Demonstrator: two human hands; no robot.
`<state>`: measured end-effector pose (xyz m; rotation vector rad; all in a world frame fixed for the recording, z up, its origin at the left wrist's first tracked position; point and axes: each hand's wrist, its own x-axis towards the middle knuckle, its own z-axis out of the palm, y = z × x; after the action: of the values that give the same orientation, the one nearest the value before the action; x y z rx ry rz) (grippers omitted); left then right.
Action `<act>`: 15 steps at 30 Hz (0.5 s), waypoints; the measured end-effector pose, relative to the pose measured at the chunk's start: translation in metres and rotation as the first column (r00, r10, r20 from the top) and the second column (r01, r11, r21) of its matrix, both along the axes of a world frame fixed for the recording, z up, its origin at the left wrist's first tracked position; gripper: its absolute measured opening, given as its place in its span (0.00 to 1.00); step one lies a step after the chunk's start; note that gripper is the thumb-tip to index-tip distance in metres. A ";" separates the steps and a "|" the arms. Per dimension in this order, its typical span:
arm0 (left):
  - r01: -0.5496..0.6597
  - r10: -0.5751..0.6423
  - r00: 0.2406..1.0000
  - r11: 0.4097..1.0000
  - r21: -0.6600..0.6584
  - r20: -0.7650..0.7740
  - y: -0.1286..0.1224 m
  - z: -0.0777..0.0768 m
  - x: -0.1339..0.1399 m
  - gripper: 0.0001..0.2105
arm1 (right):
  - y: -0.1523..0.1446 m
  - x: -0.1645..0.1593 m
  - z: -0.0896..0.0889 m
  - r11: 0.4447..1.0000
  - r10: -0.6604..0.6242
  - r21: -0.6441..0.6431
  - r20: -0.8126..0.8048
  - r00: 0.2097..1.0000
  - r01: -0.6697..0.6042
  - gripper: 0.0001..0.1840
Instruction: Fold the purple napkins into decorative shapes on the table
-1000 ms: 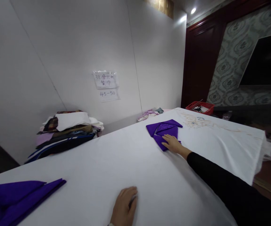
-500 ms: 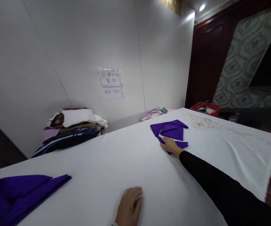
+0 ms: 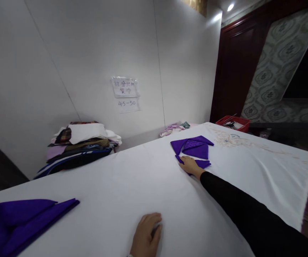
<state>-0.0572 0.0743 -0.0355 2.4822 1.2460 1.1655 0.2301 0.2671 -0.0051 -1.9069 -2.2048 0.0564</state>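
Note:
My right hand [image 3: 190, 165] lies flat on a folded purple napkin [image 3: 203, 163], fingers stretched out and covering its middle. Just behind it are more folded purple napkins [image 3: 197, 147], flat with pointed corners. At the near middle, my left hand [image 3: 145, 235] rests on the white tablecloth with fingers loosely bent, thumb apart and nothing held. A larger bundle of purple cloth [image 3: 17, 225] sits at the near left, away from both hands, with a pointed end toward the middle.
Beyond the table's far edge stands a stack of folded clothes [image 3: 81, 146] against the grey wall. A smaller cloth pile [image 3: 174, 129] and a red basket [image 3: 233, 123] are farther right. Paper signs [image 3: 125, 93] hang on the wall. The tablecloth [image 3: 272, 171] hangs over the right edge.
My right hand has slid slightly left and toward me, and the napkin under it has shifted along, away from the napkins behind. My left hand has stayed in place.

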 end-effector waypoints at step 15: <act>-0.001 0.001 1.000 1.000 0.001 0.000 -0.001 -0.001 0.001 0.08 | 0.002 0.001 0.000 0.996 -0.092 -0.011 0.011 0.996 0.093 0.22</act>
<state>-0.0561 0.0738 -0.0365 2.4828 1.2474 1.1663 0.2307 0.2691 -0.0046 -2.0171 -2.1240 0.0444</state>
